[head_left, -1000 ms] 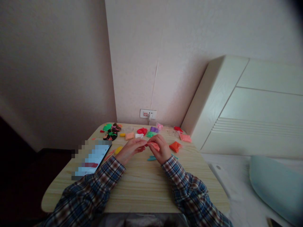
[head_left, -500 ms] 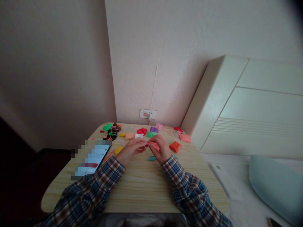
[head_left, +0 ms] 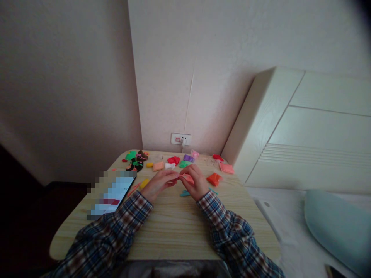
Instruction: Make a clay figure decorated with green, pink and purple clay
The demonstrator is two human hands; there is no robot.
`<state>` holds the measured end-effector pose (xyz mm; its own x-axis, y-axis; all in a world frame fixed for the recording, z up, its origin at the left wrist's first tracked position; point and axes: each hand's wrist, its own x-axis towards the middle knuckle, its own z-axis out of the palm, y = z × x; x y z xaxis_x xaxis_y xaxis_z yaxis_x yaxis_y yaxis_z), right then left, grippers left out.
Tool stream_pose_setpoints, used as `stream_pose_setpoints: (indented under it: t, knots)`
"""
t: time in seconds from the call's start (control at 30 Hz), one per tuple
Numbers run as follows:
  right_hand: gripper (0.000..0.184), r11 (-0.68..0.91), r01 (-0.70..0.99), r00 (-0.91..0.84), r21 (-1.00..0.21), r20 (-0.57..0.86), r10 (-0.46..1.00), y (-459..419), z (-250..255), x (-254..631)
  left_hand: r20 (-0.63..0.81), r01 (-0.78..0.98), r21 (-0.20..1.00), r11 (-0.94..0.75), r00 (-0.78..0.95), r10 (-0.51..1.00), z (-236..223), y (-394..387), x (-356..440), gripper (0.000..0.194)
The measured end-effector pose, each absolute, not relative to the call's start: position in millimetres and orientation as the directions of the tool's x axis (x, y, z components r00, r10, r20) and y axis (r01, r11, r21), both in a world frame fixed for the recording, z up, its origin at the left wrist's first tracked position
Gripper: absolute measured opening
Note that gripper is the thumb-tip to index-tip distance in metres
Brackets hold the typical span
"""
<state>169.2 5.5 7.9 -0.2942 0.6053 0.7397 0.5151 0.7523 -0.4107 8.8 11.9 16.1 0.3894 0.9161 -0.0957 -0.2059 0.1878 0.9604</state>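
Note:
Both my hands meet over the middle of a light wooden table (head_left: 174, 227). My left hand (head_left: 159, 183) and my right hand (head_left: 196, 181) each pinch one end of a small salmon-pink piece of modelling clay (head_left: 188, 178), held just above the tabletop. Fingers of both hands are closed on it. Plaid sleeves cover both forearms. A teal clay tool (head_left: 184, 193) lies on the table under my right hand, partly hidden.
Small clay packets lie along the far edge: orange (head_left: 214, 179), salmon (head_left: 227, 168), red (head_left: 174, 160), purple (head_left: 188, 158), green (head_left: 131, 155), peach (head_left: 158, 166). A black clay figure (head_left: 135, 166) sits far left. A phone (head_left: 111, 193) lies left. A white headboard (head_left: 304, 127) stands right.
Hardly anything has changed. Both hands stay pinched on the pink clay piece, with only slight finger movement and a small shift of the camera.

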Motion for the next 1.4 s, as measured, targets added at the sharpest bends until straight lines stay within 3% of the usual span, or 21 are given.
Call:
stream_pose_setpoints:
  t: [0.33,0.57,0.8,1.4]
  knots:
    - [0.008,0.736,0.525,-0.233,-0.427,0.76,0.607,4.9,9.5,169.5,-0.054,-0.169,0.981,0.099,0.251,0.966,18.3,11.4,8.5,0.025]
    - [0.009,0.717,0.558,-0.231,-0.418,0.752,0.617,7.3,7.6,169.2,-0.016,-0.161,0.984,0.071,0.321,0.947,21.6,9.7,10.5,0.026]
    - [0.009,0.722,0.539,-0.235,-0.434,0.746,0.624,8.0,6.4,168.9,0.076,-0.131,0.991,-0.04,0.281,0.957,17.3,14.5,8.9,0.024]
    - [0.007,0.719,0.527,-0.268,-0.454,0.714,0.647,8.6,4.1,167.2,0.067,-0.18,0.984,-0.018,0.266,0.962,22.7,11.7,10.3,0.019]
